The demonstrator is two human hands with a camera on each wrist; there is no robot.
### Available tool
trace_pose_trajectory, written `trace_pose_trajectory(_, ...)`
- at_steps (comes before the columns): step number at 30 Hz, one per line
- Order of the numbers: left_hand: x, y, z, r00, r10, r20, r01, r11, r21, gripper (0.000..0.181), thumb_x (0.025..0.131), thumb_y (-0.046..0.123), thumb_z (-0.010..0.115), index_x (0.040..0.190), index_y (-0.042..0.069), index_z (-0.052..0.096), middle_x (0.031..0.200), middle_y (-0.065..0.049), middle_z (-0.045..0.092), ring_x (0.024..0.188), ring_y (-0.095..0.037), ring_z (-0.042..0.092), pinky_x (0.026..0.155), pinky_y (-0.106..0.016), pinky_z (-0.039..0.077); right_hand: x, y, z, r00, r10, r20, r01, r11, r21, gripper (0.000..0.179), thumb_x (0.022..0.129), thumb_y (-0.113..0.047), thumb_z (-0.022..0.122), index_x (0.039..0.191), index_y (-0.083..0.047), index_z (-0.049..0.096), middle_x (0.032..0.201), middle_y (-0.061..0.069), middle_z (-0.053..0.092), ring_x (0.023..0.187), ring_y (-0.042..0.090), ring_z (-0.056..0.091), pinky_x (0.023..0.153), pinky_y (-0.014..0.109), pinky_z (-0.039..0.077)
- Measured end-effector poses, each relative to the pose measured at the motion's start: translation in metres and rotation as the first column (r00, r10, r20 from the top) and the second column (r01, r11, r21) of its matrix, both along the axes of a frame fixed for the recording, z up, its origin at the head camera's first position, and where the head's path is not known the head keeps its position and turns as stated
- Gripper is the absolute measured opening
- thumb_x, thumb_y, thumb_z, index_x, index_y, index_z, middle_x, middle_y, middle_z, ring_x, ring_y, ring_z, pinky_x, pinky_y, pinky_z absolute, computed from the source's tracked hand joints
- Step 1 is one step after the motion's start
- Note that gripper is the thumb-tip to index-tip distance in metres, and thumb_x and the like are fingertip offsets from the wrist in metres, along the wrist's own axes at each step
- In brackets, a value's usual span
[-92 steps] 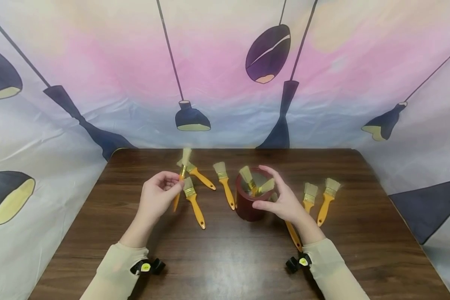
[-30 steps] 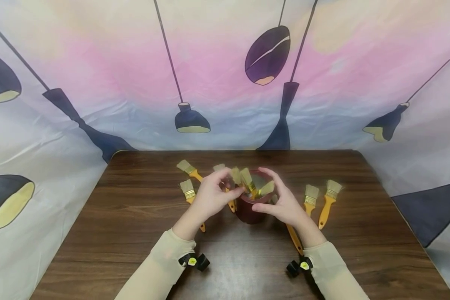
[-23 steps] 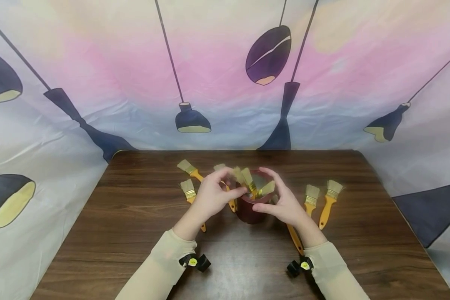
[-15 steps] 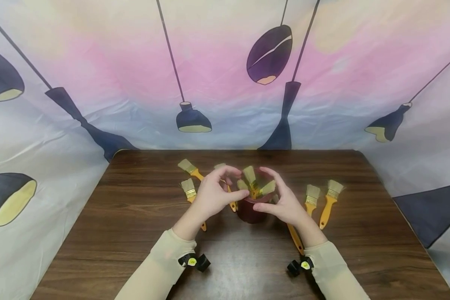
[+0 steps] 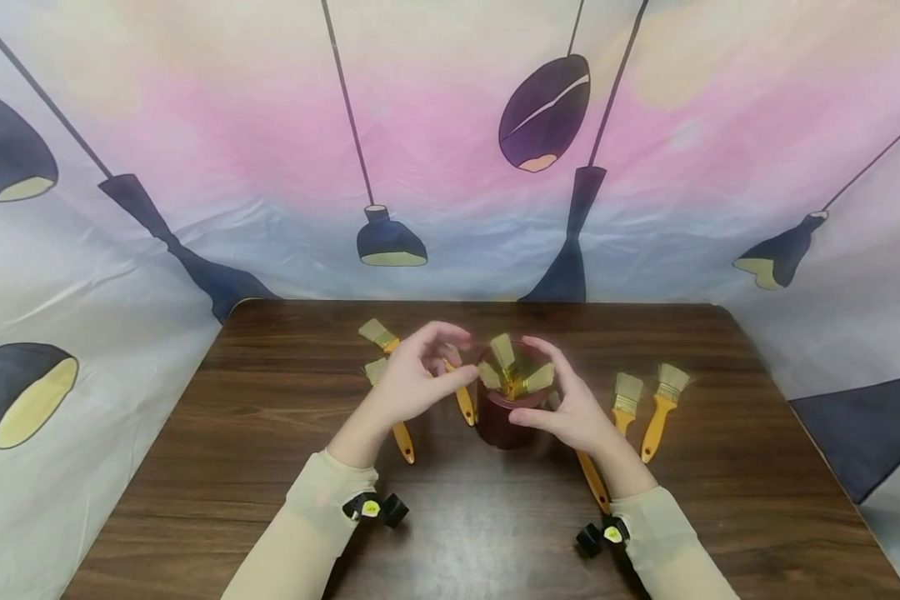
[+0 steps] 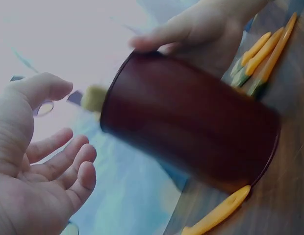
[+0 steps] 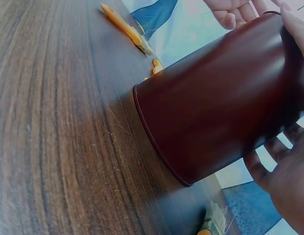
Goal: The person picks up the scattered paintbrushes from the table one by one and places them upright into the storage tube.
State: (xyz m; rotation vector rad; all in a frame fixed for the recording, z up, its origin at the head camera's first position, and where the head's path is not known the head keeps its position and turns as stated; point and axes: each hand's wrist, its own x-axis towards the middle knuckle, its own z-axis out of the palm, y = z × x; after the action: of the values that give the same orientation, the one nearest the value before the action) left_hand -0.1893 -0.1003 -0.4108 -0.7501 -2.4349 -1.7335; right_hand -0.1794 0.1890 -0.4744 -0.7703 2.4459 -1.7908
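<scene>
A dark red cylindrical cup (image 5: 502,429) stands on the table, with three paintbrushes (image 5: 502,353) leaning in it, pale bristles up. My right hand (image 5: 573,410) holds the cup from its right side, thumb at the front and fingers round the far side; the right wrist view shows the fingers along its wall (image 7: 215,103). Just left of the rim is my left hand (image 5: 408,379), its fingers loosely bent and holding nothing. The left wrist view shows a gap between that hand (image 6: 44,166) and the cup. Handles inside the cup are hidden.
Left of the cup lie three yellow-handled paintbrushes (image 5: 462,404), partly covered by my left hand. More paintbrushes (image 5: 656,423) lie on the right, one partly under my right forearm. A printed cloth (image 5: 450,167) hangs behind the wooden table (image 5: 465,517).
My left hand carried a paintbrush from the left into the cup, let it go, and has drawn back slightly left. The right hand has stayed at the cup.
</scene>
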Motion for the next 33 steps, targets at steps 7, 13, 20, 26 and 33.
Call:
trace_pose_trajectory(7,-0.015,-0.034,-0.002,0.99,0.131,0.059,-0.129,0.991,-0.041,0.04,0.096,0.013,0.083,0.132,0.004,0.068,0.12,-0.016,0.074,0.098,-0.027,0.071,0.083,-0.035,0.06,0.002,0.001,0.001,0.999,-0.011,0.031,0.011,1.0,0.002,0.102,0.088,-0.026,0.095,0.17,-0.034,0.034,0.167,0.002,0.044,0.144,0.028,0.052,0.114,0.059,0.045)
trace_pose_trajectory(13,-0.016,-0.061,-0.007,0.96,0.269,0.078,-0.253,0.953,-0.165,0.044,0.099,0.022,0.082,0.136,0.004,0.066,0.118,-0.012,0.077,0.098,-0.027,0.073,0.081,-0.041,0.059,0.001,0.002,0.003,0.999,-0.007,0.032,0.007,1.0,-0.007,0.103,0.088,-0.025,0.095,0.17,-0.032,0.034,0.168,0.002,0.043,0.144,0.029,0.053,0.112,0.049,0.049)
trace_pose_trajectory(20,-0.003,-0.077,-0.024,0.916,0.4,0.023,-0.367,0.861,-0.352,0.045,0.098,0.028,0.081,0.132,0.004,0.065,0.115,-0.013,0.076,0.091,-0.026,0.07,0.077,-0.04,0.058,0.0,-0.002,0.003,1.0,0.01,0.029,-0.01,1.0,-0.012,0.102,0.089,-0.026,0.095,0.17,-0.03,0.033,0.168,0.004,0.043,0.141,0.029,0.055,0.108,0.04,0.053)
trace_pose_trajectory(26,0.008,-0.084,-0.046,0.893,0.446,-0.064,-0.41,0.744,-0.528,0.056,0.095,0.034,0.085,0.132,-0.002,0.063,0.109,-0.015,0.073,0.084,-0.026,0.064,0.077,-0.048,0.055,0.002,-0.004,-0.002,1.0,0.002,0.02,-0.002,1.0,-0.009,0.102,0.088,-0.03,0.095,0.169,-0.031,0.034,0.169,-0.002,0.042,0.149,0.027,0.048,0.116,0.065,0.042)
trace_pose_trajectory(33,0.015,-0.086,-0.061,0.874,0.478,-0.09,-0.431,0.677,-0.597,0.054,0.093,0.038,0.086,0.118,-0.003,0.062,0.096,-0.011,0.065,0.079,-0.026,0.059,0.071,-0.047,0.051,0.002,-0.001,-0.001,1.0,0.005,0.016,-0.005,1.0,-0.024,0.102,0.088,-0.031,0.095,0.17,-0.029,0.033,0.169,-0.001,0.042,0.15,0.029,0.047,0.117,0.069,0.038)
